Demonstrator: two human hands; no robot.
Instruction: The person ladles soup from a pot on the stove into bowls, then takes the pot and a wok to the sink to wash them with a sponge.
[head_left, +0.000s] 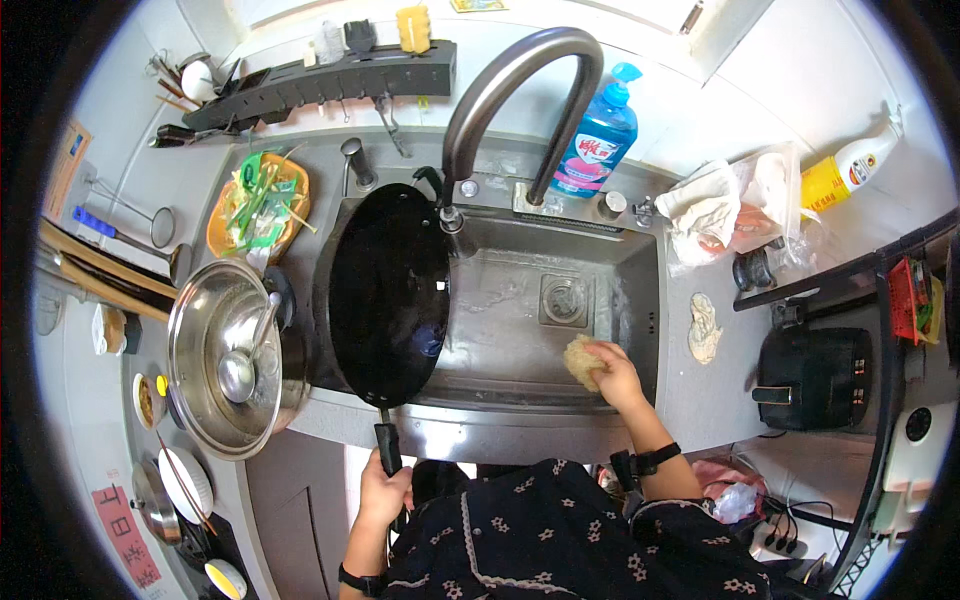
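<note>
My left hand (385, 487) is closed around the handle of a black wok (386, 300), which rests tilted over the left part of the sink (495, 375). In my right hand (616, 375) is a tan scrubbing pad (583, 362), held above the right part of the basin, just below the round drain strainer (564, 300). The arched metal faucet (517, 60) stands at the back, its spout end beside the wok's upper right rim. Shallow water or wetness shows on the basin floor.
Left of the sink, a steel basin (184, 375) holds a ladle (238, 375), below an orange basket (300, 217) of vegetable scraps. A blue dish soap bottle (596, 142) stands behind the sink. On the right lie plastic bags (772, 195), a crumpled cloth (703, 328) and a black air fryer (814, 375).
</note>
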